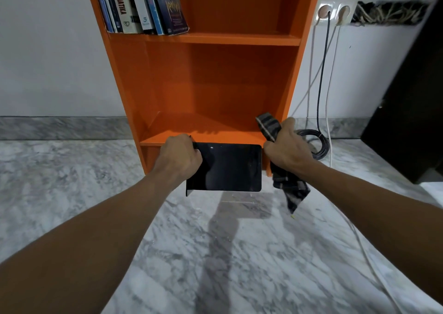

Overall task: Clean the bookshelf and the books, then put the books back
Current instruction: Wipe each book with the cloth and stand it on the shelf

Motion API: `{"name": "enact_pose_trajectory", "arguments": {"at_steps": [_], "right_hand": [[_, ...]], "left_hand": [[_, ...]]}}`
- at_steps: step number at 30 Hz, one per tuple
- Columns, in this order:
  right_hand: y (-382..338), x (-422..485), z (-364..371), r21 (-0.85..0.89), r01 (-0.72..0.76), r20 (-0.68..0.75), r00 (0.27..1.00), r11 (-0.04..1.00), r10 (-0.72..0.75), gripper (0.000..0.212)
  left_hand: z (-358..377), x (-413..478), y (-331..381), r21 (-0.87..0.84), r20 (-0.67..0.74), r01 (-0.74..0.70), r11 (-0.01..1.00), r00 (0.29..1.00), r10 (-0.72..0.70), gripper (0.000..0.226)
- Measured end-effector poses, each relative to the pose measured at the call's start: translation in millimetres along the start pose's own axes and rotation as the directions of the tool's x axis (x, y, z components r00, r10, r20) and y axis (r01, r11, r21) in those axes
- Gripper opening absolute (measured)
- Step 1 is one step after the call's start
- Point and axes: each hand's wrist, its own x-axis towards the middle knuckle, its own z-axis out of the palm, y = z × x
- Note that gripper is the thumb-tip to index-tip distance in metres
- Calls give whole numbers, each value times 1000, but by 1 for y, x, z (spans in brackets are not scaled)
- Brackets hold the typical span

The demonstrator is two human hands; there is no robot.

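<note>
Mid-frame, the left grip (182, 156) is clamping the black pan (230, 170), lying sideways at the bottom shelf (215, 126) edge; the right grip (285, 146), just right, is squeezing the cloth (290, 189).

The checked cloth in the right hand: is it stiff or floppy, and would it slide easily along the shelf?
Probably floppy: the checked cloth hangs limp below the right hand. Likely light, since one fist carries it. It would probably bunch up if pushed along the bottom shelf.

Orange bookshelf (215, 86) on marble floor (72, 182), books (141, 4) leaning on its upper shelf, coiled black cable (316, 143) on floor
</note>
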Motion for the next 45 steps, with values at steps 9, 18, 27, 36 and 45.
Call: {"name": "enact_pose_trajectory", "arguments": {"at_steps": [9,18,27,36,45], "right_hand": [[12,3,0,-345,232,91,973,910,-214,47],[29,-30,23,-553,485,363,872,677,-327,52],[-15,-33,-2,-411,661,146,728,628,-670,51],[3,-60,47,-371,886,518,445,277,-730,44],[-27,-5,28,-643,504,-26,739,578,-673,47]], "left_hand": [[-3,-2,9,-35,13,-14,999,1000,15,32],[-19,5,24,-120,-126,28,992,991,-43,22],[-17,4,20,22,-122,47,999,992,-44,15],[-20,6,46,16,-184,-59,998,981,61,23],[-19,-3,43,122,-94,-164,979,980,176,23]]}}
